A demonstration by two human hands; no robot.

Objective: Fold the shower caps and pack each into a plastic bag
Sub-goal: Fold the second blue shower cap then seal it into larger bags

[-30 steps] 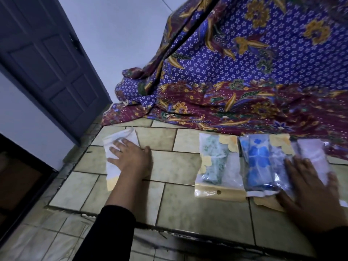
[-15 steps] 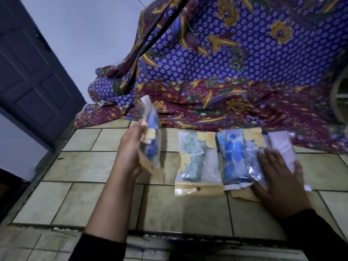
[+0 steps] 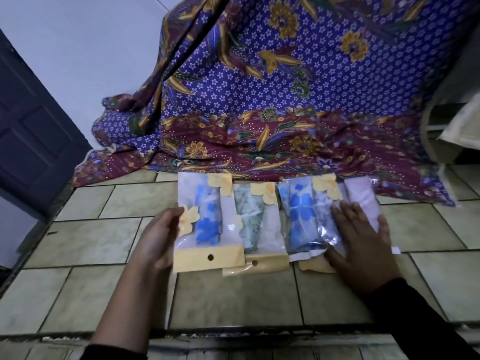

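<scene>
Now my left hand (image 3: 158, 240) has swung the blue flower bag (image 3: 207, 224) round so its front faces me, and has brought it next to the green bag (image 3: 255, 227). Half a second ago that bag was tipped on its edge in the air.

My left arm reaches up from the bottom, with the sleeve pushed back. The thumb sits on the left edge of the blue flower bag and the fingers are curled behind it, so this hand is gripping the bag. The bag's right side covers the left part of the green bag.

My right hand (image 3: 363, 245) lies flat with the fingers spread wide. It presses down on the pile of bags (image 3: 319, 216) just right of the green bag. It grips nothing.

I can see no words on any bag.

Each bag is clear plastic with yellow flowers printed on it and a tan strip with a round hole at the end near me. A folded shower cap sits inside each one. The green bag lies on the tiled floor (image 3: 233, 302). Behind it hangs a purple and red flower cloth (image 3: 285, 100).
</scene>
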